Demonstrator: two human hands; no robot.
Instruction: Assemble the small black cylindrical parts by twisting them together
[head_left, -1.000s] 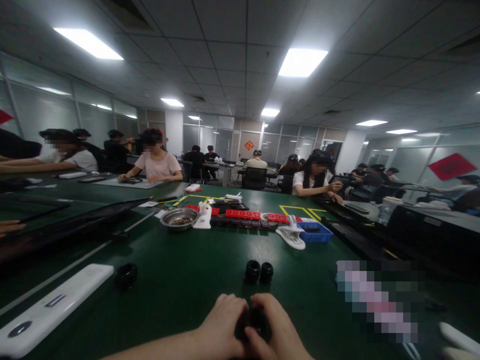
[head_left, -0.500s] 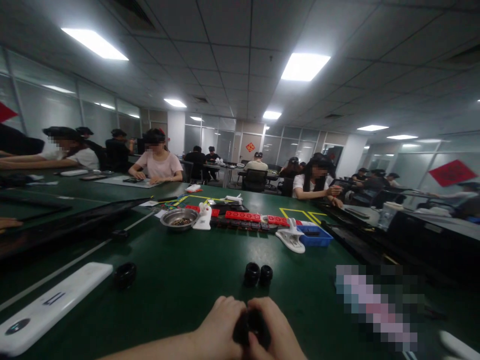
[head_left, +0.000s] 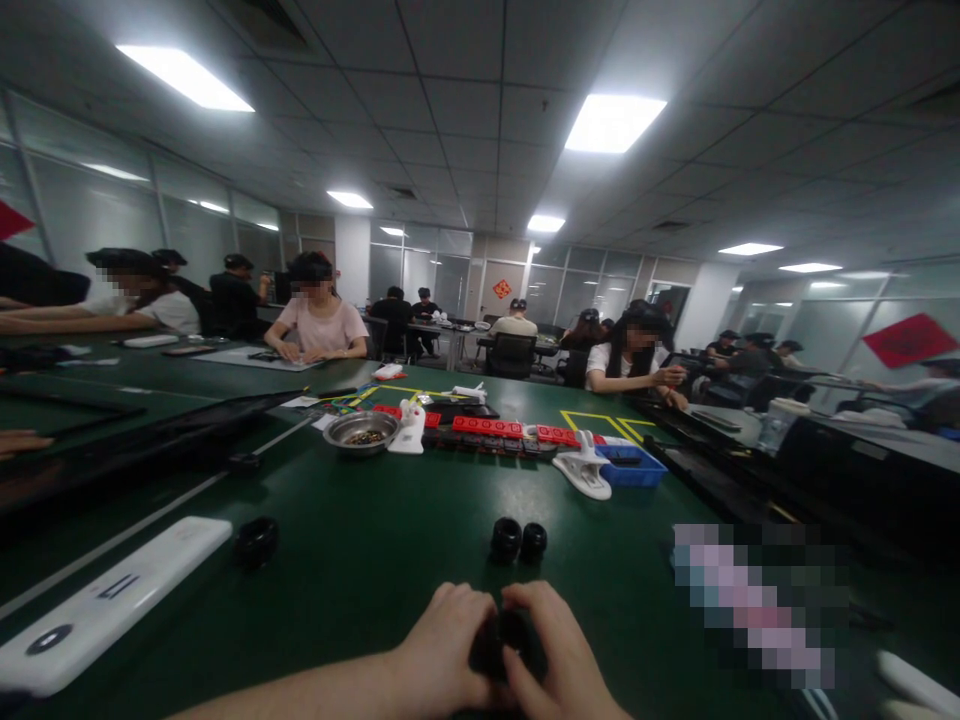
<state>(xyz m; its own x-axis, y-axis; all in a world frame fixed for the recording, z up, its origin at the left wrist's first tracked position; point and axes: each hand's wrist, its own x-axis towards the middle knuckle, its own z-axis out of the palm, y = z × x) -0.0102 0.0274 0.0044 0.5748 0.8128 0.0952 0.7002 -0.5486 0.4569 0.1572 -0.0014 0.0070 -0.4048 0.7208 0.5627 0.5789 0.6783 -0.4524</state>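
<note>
Close to me at the bottom of the head view, my left hand (head_left: 445,645) and my right hand (head_left: 561,655) are both closed around a dark black round part (head_left: 516,632). My fingers cover much of it, so its exact kind is hard to make out. Just beyond my hands, two black ring-shaped parts (head_left: 506,540) stand side by side on the green table (head_left: 352,575). Another black ring-shaped part (head_left: 256,542) sits to the left, beside a long white casing (head_left: 120,600).
Farther back are a metal bowl (head_left: 361,433) of small pieces, a row of red and black blocks (head_left: 487,432), white clamps (head_left: 583,468) and a blue tray (head_left: 634,470). Long black panels (head_left: 150,445) lie left and right. Several people sit at tables around.
The camera view has tilted slightly. My right thumb and fingers have shifted a little on the black part, which both hands still hold.
</note>
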